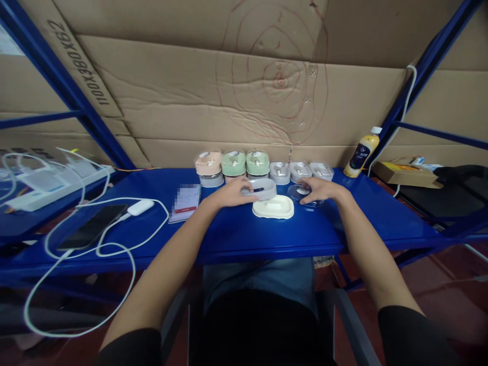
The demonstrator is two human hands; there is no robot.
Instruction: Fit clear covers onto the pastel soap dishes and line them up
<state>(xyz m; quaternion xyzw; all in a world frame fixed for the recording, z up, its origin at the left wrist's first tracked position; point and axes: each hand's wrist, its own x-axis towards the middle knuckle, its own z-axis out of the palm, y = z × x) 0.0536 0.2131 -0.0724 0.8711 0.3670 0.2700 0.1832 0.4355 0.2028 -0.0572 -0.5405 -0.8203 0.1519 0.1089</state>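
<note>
My left hand [234, 193] is closed on the rim of a grey oval dish [266, 189], which is tilted above the table. Just below and to its right, a cream oval tray [273, 208] lies on the blue table. My right hand [318, 190] has its thumb and fingers on a clear plastic lid [301, 194], right of the tray. Behind both hands stands a row of packed boxes: a pink box [208, 161], a green box [233, 163] and another green box [257, 162] on top of others, then several grey boxes [280, 173].
A lit phone [185, 203] lies left of my left arm. Farther left are a dark phone [93, 227], white cables, a white plug [140, 207] and a power strip [57, 188]. A juice bottle [362, 152] leans at the back right, near a cardboard box [406, 174]. Cardboard walls the back.
</note>
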